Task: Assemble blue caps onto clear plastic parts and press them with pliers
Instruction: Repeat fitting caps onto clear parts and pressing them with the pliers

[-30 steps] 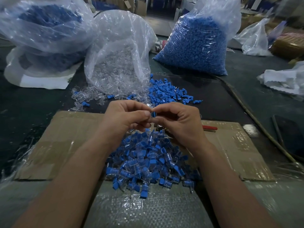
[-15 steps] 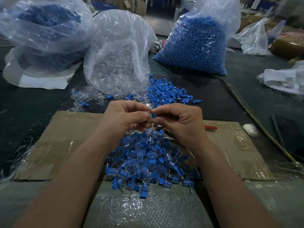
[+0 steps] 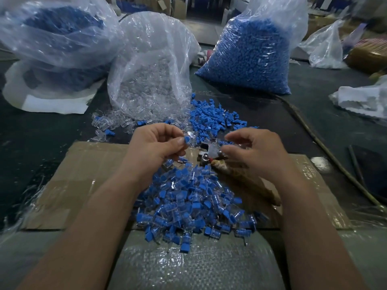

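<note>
Blue cap sits on a clear part. The pair is pinched between thumb and forefinger of the left hand, just above centre frame and off the surface. Left hand: grasping this one piece, other fingers curled under.

Right hand, right of centre: fingers loosely curved over the pliers, thumb tip at the metal head. Cannot tell whether it grasps them or only touches.

Pliers lie on the cardboard sheet, head toward centre, tape-wrapped handles running lower right beneath the right hand.

Directly below the hands: pile of capped parts, spilling over the cardboard's near edge onto a woven plastic sack.

Above the hands: loose blue caps on the dark worktop, with a few loose clear pieces to their left.

Behind: bag of clear parts top centre, bag of blue caps upper right, third bag with blue contents upper left.
</note>
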Tool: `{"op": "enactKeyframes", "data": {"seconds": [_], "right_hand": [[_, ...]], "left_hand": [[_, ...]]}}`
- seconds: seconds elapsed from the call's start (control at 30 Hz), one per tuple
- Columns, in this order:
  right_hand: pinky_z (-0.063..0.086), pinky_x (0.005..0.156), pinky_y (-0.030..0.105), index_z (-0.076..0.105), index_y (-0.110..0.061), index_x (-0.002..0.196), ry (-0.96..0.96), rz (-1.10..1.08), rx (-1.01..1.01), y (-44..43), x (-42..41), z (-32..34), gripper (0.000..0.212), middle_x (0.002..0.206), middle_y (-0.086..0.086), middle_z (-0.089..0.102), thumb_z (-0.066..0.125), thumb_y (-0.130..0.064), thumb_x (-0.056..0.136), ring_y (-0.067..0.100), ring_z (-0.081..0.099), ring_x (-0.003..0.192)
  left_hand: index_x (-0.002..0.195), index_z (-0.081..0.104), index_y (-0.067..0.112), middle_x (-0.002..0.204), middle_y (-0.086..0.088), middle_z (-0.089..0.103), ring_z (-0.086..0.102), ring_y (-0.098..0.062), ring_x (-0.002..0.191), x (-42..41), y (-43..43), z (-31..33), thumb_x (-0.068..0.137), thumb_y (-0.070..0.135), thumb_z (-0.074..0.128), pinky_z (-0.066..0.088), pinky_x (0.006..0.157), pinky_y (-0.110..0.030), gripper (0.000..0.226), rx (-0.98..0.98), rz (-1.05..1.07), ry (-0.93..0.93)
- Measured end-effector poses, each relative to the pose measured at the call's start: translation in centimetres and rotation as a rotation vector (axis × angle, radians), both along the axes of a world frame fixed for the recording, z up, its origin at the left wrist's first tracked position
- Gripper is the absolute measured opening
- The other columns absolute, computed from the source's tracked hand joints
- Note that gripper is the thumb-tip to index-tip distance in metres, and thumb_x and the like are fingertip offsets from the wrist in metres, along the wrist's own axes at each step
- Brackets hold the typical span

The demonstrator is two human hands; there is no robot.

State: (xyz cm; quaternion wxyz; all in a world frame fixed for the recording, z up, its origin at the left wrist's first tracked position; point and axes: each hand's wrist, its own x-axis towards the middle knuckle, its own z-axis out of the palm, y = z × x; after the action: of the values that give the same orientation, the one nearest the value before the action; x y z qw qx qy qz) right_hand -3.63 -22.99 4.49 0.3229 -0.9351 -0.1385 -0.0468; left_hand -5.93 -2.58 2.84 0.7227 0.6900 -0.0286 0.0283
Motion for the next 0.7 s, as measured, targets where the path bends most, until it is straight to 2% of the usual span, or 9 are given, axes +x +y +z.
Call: {"op": "enactKeyframes", "data": {"seconds": [0.1,0.2,0.3,0.37,0.43,0.5,0.63,0.7], "right_hand": [[0.034,0.073,0.02,0.057,-0.027,0.118,0.211,-0.056,-0.201,-2.0,0.4,0.0,0.051,0.104,-0.015,0.054,0.074,-0.038,0.072,0.001,0.047,0.088],[0.035,0.081,0.029,0.049,-0.033,0.125,0.421,-0.047,-0.274,-2.3,0.1,-0.1,0.07,0.111,-0.012,0.047,0.08,-0.039,0.063,0.008,0.043,0.098],[0.037,0.094,0.036,0.04,-0.033,0.133,0.465,-0.027,-0.375,-1.9,0.2,-0.5,0.087,0.117,-0.009,0.04,0.082,-0.041,0.058,0.013,0.036,0.11],[0.037,0.093,0.035,0.041,-0.031,0.134,0.445,-0.043,-0.397,-1.6,0.3,-0.6,0.087,0.111,-0.01,0.038,0.083,-0.04,0.058,0.012,0.034,0.107],[0.039,0.081,0.03,0.049,-0.029,0.128,0.42,-0.049,-0.387,-1.5,0.4,-0.3,0.077,0.101,-0.011,0.042,0.082,-0.039,0.06,0.01,0.04,0.097],[0.042,0.067,0.026,0.059,-0.026,0.116,0.394,-0.055,-0.374,-1.4,0.4,-0.1,0.057,0.089,-0.014,0.047,0.08,-0.034,0.064,0.007,0.046,0.083],[0.041,0.056,0.025,0.064,-0.021,0.092,0.285,-0.085,-0.477,-0.4,0.6,-0.5,0.02,0.079,-0.006,0.053,0.068,-0.02,0.072,0.009,0.048,0.071],[0.039,0.054,0.026,0.062,-0.02,0.088,0.241,-0.112,-0.516,0.0,0.6,-0.8,0.015,0.078,-0.003,0.053,0.062,-0.014,0.075,0.011,0.048,0.07]], "left_hand": [[0.074,0.061,0.009,0.057,0.003,0.066,0.061,-0.005,0.053,0.0,-0.1,0.0,0.08,-0.006,0.059,0.05,0.052,-0.015,0.016,0.017,-0.002,-0.004],[0.074,0.061,0.01,0.058,0.003,0.066,0.062,-0.005,0.054,0.0,-0.2,-0.1,0.079,-0.006,0.059,0.05,0.052,-0.015,0.016,0.022,-0.005,-0.012],[0.075,0.061,0.009,0.059,0.003,0.067,0.062,-0.005,0.054,0.0,-0.1,-0.2,0.08,-0.006,0.059,0.05,0.052,-0.015,0.016,0.028,0.009,-0.011],[0.076,0.061,0.009,0.059,0.003,0.067,0.063,-0.005,0.055,0.1,-0.1,-0.2,0.08,-0.006,0.059,0.05,0.053,-0.015,0.015,0.024,0.013,-0.006],[0.075,0.061,0.009,0.059,0.003,0.067,0.063,-0.005,0.055,0.1,-0.1,-0.2,0.08,-0.005,0.059,0.05,0.052,-0.015,0.016,0.017,0.014,-0.004],[0.075,0.061,0.009,0.058,0.003,0.067,0.063,-0.005,0.054,0.1,-0.1,-0.2,0.08,-0.005,0.058,0.05,0.052,-0.015,0.016,0.012,0.015,-0.005],[0.075,0.061,0.009,0.059,0.003,0.067,0.063,-0.006,0.055,0.2,-0.1,-0.3,0.08,-0.006,0.058,0.05,0.052,-0.015,0.016,0.003,0.02,0.002],[0.076,0.061,0.009,0.059,0.003,0.067,0.063,-0.006,0.055,0.2,-0.1,-0.2,0.081,-0.006,0.058,0.05,0.052,-0.015,0.016,-0.003,0.019,0.004]]}}
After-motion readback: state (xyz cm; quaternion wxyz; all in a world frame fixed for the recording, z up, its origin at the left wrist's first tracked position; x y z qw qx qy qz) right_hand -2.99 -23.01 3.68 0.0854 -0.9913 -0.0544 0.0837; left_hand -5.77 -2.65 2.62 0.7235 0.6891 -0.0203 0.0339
